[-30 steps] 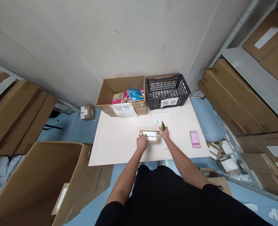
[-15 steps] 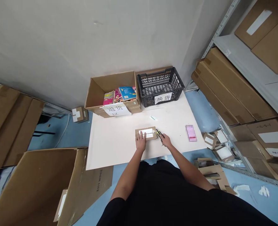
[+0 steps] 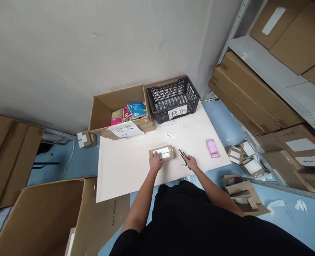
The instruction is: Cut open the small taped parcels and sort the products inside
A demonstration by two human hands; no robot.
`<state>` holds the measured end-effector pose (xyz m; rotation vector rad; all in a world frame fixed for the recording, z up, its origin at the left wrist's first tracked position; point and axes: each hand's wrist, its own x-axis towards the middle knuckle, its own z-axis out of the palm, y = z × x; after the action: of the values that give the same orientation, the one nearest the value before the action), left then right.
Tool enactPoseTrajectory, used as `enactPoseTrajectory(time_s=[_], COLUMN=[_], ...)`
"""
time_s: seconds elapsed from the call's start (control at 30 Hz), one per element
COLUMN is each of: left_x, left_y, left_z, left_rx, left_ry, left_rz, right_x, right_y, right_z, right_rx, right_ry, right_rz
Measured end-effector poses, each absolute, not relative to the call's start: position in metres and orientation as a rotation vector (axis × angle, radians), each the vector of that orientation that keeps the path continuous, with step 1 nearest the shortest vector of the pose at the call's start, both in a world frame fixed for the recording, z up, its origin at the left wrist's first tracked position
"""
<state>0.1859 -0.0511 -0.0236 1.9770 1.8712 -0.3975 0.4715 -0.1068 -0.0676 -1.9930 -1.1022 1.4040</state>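
Note:
A small brown cardboard box (image 3: 170, 150) with a white label lies on the white table (image 3: 120, 170). My left hand (image 3: 155, 162) grips its near left side, fingers over the label. To the right of the box, my right hand (image 3: 191, 163) is closed around a black and yellow utility knife (image 3: 183, 155). The knife points up and left, apart from the box. Its blade is too small to make out. A thin dark strand (image 3: 183, 165) lies by the right hand.
At the back of the table stand a cardboard carton (image 3: 101, 131) of books (image 3: 136, 109) and a black plastic crate (image 3: 157, 116), both with paper signs. A blurred pink item (image 3: 212, 148) lies at the right. Shelved cartons (image 3: 253, 99) flank the right side; a large open carton (image 3: 53, 185) stands lower left.
My right hand has drawn the utility knife away from the box's right end, leaving a gap. My left hand stays on the box. The whole view has shifted slightly.

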Motion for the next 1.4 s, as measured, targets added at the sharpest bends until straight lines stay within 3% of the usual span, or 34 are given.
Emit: enactPoseTrajectory(time_s=[0.33, 0.57, 0.77, 1.07, 1.27, 1.4], left_x=[0.161, 0.191, 0.203, 0.157, 0.183, 0.201], left_y=[-0.018, -0.051, -0.066, -0.05, -0.076, -0.09], left_z=[-0.018, -0.025, -0.027, -0.008, -0.013, -0.014], left_rx=[1.776, 1.785, 1.893, 1.771, 1.699, 1.628], left_ry=[2.024, 2.224, 2.178, 2.009, 1.964, 2.005], left_rz=[-0.389, -0.341, -0.38, -0.283, 0.027, -0.006], right_x=[0.494, 0.405, 0.371, 0.373, 0.344, 0.335], right_y=[-0.038, -0.065, -0.085, -0.079, -0.078, -0.072], right_z=[-0.065, -0.053, -0.051, -0.038, -0.043, -0.055], right_rx=[-2.194, -1.71, -1.862, -1.948, -2.062, -2.09], right_ry=[-1.058, -1.908, -2.213, -2.181, -1.87, -1.698], right_rz=[1.092, 1.135, 1.1, 1.138, 1.109, 0.995])
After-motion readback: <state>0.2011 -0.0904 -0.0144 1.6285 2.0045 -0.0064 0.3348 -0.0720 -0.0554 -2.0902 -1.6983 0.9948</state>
